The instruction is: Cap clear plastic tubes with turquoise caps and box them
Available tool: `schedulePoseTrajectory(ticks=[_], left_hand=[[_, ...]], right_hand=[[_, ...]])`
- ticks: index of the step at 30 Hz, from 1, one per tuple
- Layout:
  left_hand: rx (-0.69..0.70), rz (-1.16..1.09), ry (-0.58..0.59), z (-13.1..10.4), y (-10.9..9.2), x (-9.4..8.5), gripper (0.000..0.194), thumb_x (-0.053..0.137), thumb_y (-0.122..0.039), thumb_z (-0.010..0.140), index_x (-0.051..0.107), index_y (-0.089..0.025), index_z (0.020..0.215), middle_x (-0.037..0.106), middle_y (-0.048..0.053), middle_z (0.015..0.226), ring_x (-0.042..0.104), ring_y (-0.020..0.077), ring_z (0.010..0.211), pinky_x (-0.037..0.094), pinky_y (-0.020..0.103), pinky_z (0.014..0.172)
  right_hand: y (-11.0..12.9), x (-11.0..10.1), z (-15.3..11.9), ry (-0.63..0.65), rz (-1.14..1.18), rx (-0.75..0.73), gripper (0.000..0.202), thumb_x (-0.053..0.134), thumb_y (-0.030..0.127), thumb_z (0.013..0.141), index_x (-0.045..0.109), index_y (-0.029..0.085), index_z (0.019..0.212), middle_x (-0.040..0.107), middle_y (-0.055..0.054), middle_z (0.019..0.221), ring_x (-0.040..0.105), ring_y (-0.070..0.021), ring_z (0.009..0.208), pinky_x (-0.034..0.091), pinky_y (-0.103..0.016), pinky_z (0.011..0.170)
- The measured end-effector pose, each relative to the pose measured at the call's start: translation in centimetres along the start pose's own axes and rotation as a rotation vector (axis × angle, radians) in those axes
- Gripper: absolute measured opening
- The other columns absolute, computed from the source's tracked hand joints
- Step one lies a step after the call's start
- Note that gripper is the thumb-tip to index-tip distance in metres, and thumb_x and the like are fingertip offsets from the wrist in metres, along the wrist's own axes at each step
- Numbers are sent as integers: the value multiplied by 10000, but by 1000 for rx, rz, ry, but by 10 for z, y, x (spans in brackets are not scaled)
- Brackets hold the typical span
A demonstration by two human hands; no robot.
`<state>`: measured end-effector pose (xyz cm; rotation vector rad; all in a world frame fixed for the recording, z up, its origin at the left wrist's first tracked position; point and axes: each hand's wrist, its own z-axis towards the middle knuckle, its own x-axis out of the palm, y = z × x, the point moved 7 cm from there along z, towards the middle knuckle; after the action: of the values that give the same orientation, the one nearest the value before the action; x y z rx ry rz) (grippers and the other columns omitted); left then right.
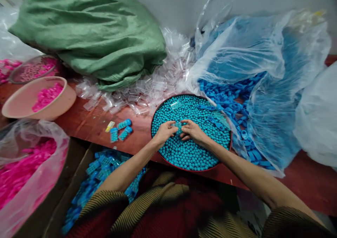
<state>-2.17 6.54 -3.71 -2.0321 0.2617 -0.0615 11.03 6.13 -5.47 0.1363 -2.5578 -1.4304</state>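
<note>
A round red-rimmed tray (231,139) full of small teal beads (193,155) stands at the table's front edge. Over its middle, my left hand (166,131) and my right hand (192,130) meet around a small clear container (179,125), fingers closed on it from both sides. Some teal shows through its wall; how full it is cannot be made out. Another clear container (175,105) lies on the beads behind my hands. Two blue caps, one (206,107) near the back and one (216,123) further right, rest on the beads.
Filled blue-capped containers (125,133) lie left of the tray. Behind are loose clear containers (142,97) and a green sack (97,31). Blue caps (234,104) spill from a plastic bag (273,101) at right. A pink bowl (60,108) and an open box of filled containers (105,164) are left.
</note>
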Motion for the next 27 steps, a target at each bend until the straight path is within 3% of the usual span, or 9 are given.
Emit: schedulePoseTrajectory(ticks=[4, 9, 11, 15, 17, 19, 21, 23, 27], left_hand=[[-92, 191, 24, 9, 5, 10, 289, 585, -198, 756, 602, -115, 1032, 580, -34, 617, 484, 72, 456, 355, 180, 423], [-117, 188, 34, 21, 0, 23, 235, 619, -142, 705, 581, -125, 937, 557, -45, 577, 499, 66, 457, 360, 153, 419], [-82, 305, 56, 25, -7, 20, 209, 627, -127, 674, 580, -126, 878, 525, -58, 527, 471, 66, 421, 342, 154, 397], [-84, 631, 254, 37, -15, 16, 40, 609, -121, 648, 589, -127, 682, 478, -48, 435, 457, 95, 377, 370, 198, 405], [-75, 747, 228, 48, -21, 16, 75, 621, -119, 629, 602, -132, 700, 545, -17, 489, 541, 141, 449, 424, 234, 461], [-11, 813, 145, 58, -29, 24, 192, 647, -105, 606, 612, -139, 791, 638, 28, 647, 631, 196, 640, 477, 268, 579], [61, 833, 94, 65, -35, 37, 278, 674, -108, 604, 604, -149, 870, 675, 55, 827, 640, 215, 839, 487, 276, 701], [76, 815, 101, 67, -35, 49, 283, 679, -148, 650, 590, -157, 918, 672, 46, 885, 631, 192, 874, 484, 263, 733], [-22, 481, 258, 62, -22, 62, 200, 587, -184, 775, 563, -148, 971, 610, -20, 706, 588, 96, 572, 471, 222, 575]], right_hand=[[4, -5, -5, -51, -168, 26, 339, 577, 182, 789, 389, 201, 1071, 547, 99, 562, 566, -97, 391, 464, -182, 367], [-1, -9, -4, -105, -362, 100, 262, 541, 196, 832, 398, 173, 1051, 555, 72, 540, 548, -116, 358, 426, -199, 337], [1, -10, -5, -97, -457, 34, 270, 553, 204, 817, 412, 178, 1046, 593, 49, 628, 545, -97, 371, 408, -188, 338], [11, -26, -16, -125, -531, -105, 296, 527, 271, 831, 437, 187, 1100, 654, -10, 868, 596, -88, 482, 444, -197, 429], [21, -40, -25, -191, -636, -168, 261, 501, 288, 853, 485, 181, 1091, 668, -26, 898, 630, -114, 569, 472, -226, 522], [38, -58, -35, -359, -853, -252, 244, 496, 291, 869, 534, 177, 1081, 682, -51, 931, 659, -165, 725, 483, -267, 643], [53, -74, -46, -579, -1125, -290, 269, 490, 294, 882, 549, 169, 1113, 670, -102, 1025, 646, -224, 887, 469, -303, 713], [58, -84, -50, -688, -1374, -220, 281, 490, 295, 881, 560, 144, 1108, 647, -160, 1060, 632, -267, 924, 456, -319, 697], [49, -91, -41, -563, -1528, -82, 221, 480, 224, 861, 594, 133, 1026, 659, -180, 970, 644, -268, 829, 436, -317, 651]])
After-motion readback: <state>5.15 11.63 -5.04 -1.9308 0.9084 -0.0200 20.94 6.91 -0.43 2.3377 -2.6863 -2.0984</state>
